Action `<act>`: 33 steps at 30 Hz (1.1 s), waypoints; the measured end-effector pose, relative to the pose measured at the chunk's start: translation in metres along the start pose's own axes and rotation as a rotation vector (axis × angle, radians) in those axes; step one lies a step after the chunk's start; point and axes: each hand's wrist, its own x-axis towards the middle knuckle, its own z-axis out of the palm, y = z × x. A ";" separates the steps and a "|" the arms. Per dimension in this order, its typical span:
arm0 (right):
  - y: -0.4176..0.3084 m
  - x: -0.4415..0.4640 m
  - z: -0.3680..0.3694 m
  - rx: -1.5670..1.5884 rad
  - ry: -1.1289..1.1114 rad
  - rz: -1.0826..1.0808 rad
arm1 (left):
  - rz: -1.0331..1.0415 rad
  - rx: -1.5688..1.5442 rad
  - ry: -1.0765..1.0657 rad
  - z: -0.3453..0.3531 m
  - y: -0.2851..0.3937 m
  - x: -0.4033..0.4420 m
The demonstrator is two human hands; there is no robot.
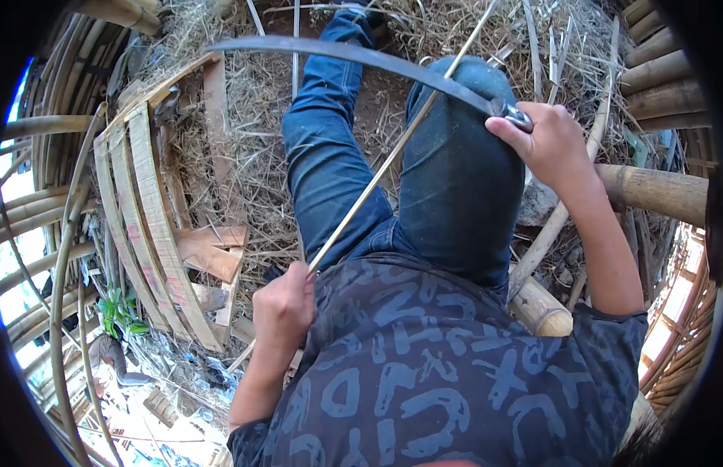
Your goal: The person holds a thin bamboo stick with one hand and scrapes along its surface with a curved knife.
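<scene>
My right hand [554, 144] is closed round the handle of a long, narrow, curved knife [353, 54]. The thumb lies along the handle, and the blade reaches left above my knees. Beside my waist, my left hand [283, 307] is shut on a thin bamboo strip [377, 175]. From that fist the strip runs up and to the right across my lap, over my bent right leg [462, 171] in blue jeans. Blade and strip cross above the knee; I cannot tell whether they touch there.
Dry straw [260, 179] covers the ground around my legs. At left lies a slatted wooden crate [147, 226]. A thick bamboo pole [657, 191] juts in at right, and a cut bamboo end [544, 311] lies by my hip. Bamboo walls [42, 210] stand on both sides.
</scene>
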 end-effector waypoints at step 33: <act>0.054 0.002 0.049 0.320 0.336 -0.247 | -0.231 -1.043 -0.484 0.053 0.070 0.124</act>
